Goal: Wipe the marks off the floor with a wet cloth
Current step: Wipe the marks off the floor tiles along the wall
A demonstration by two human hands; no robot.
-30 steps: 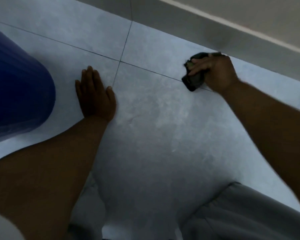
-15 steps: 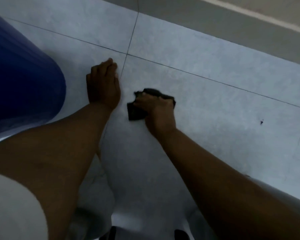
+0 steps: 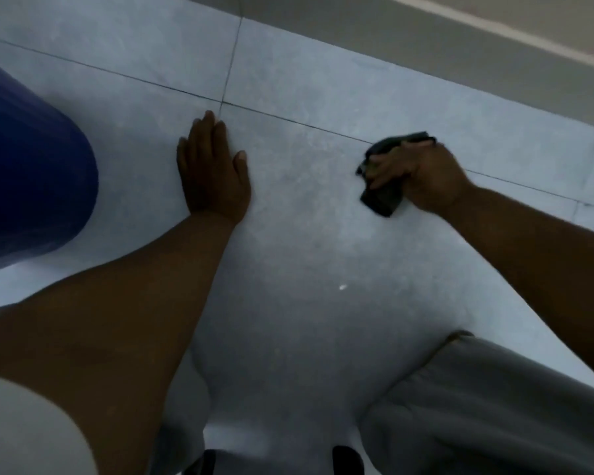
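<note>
My right hand (image 3: 419,173) grips a dark bunched cloth (image 3: 383,197) and presses it on the pale grey tiled floor (image 3: 306,217), right of centre, just below a grout line. Part of the cloth shows above my fingers and part below my palm. My left hand (image 3: 213,173) lies flat on the floor with fingers stretched out, palm down, holding nothing, near the crossing of two grout lines. A tiny white speck (image 3: 342,287) sits on the tile between my arms. No clear dark marks show on the tile.
A large blue rounded object (image 3: 31,186) stands at the left, close to my left hand. A grey skirting and wall (image 3: 426,39) run along the top right. My knee in grey fabric (image 3: 477,406) is at the bottom right.
My right hand has swept the cloth from beside my left hand out to the right along the tile. My left hand stays planted, its fingers now flatter.
</note>
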